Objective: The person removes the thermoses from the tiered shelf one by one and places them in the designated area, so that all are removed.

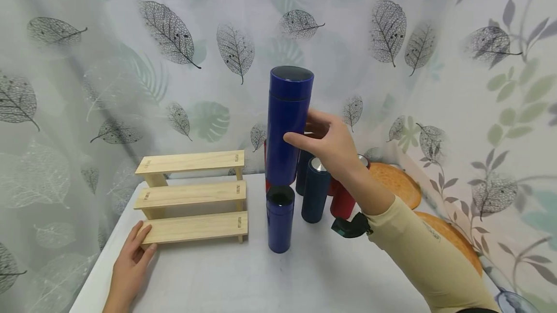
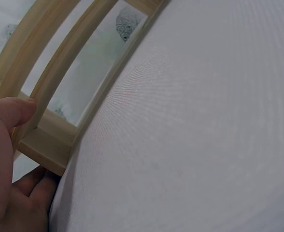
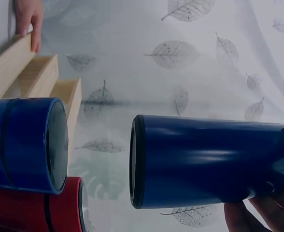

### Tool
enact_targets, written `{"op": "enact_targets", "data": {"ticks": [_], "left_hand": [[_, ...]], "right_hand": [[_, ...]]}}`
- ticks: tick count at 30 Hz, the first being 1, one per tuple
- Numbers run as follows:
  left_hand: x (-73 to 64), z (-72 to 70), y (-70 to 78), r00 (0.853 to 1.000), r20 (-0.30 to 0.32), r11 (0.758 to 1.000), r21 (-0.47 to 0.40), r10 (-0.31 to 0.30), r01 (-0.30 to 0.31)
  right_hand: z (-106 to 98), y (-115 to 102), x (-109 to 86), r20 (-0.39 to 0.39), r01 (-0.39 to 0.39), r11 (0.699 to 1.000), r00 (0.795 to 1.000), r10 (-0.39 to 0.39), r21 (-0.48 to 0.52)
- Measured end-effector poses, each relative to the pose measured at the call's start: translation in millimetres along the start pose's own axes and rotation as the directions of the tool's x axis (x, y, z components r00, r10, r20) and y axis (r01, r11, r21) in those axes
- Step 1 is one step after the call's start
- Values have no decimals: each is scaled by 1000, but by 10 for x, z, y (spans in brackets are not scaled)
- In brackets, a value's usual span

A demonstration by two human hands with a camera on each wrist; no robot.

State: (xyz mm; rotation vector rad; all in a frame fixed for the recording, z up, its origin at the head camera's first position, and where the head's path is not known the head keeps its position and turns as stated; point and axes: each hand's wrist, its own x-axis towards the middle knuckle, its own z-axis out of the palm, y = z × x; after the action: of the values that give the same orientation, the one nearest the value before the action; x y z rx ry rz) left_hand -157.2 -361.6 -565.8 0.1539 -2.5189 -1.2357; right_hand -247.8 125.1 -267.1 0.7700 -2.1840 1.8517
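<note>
My right hand [image 1: 328, 141] holds a glossy blue thermos [image 1: 287, 124] upright in the air, thumb across its side and fingers behind it. Below it a second blue thermos [image 1: 279, 226] stands on the table; in the right wrist view a gap shows between the held thermos's base [image 3: 138, 162] and the lid of the other thermos [image 3: 57, 145]. My left hand [image 1: 129, 260] grips the left end of the lowest step of a three-step wooden rack [image 1: 196, 228]. In the left wrist view the thumb [image 2: 21, 111] lies against the wood and the other fingers are low beside its end.
Behind my right forearm stand a dark teal thermos [image 1: 315, 194] and a red thermos [image 1: 342, 202], with more bottles partly hidden there. Two round brown boards [image 1: 393, 185] lie along the table's right edge. A leaf-patterned curtain [image 1: 235, 52] hangs behind the white table [image 1: 217, 279].
</note>
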Motion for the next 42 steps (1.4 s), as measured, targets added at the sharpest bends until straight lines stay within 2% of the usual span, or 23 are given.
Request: {"op": "enact_targets", "data": {"ticks": [10,20,29,38,42], "left_hand": [[8,-10,20,1000,9,1000,10,-24,24],[16,-14,-23,1000,-15,1000,-5,7,-7],[11,-12,-1,1000,-15,1000,-15,26,-26],[-8,-23,4,999,-20,999,-17,31,-32],[2,-27,9,999,-13,999,-29,34,-34]], "right_hand": [[-215,91,-231,-62,-16,1000,998,17,11],[-379,242,-573,-115,-45,995,993,36,-85],[-405,570,-993,-211,-109,969,976,62,-220],[-293,953,-1283,-235,-208,958,959,160,-195],[-262,1129,-1370,-258,-208,952,955,148,-223]]}}
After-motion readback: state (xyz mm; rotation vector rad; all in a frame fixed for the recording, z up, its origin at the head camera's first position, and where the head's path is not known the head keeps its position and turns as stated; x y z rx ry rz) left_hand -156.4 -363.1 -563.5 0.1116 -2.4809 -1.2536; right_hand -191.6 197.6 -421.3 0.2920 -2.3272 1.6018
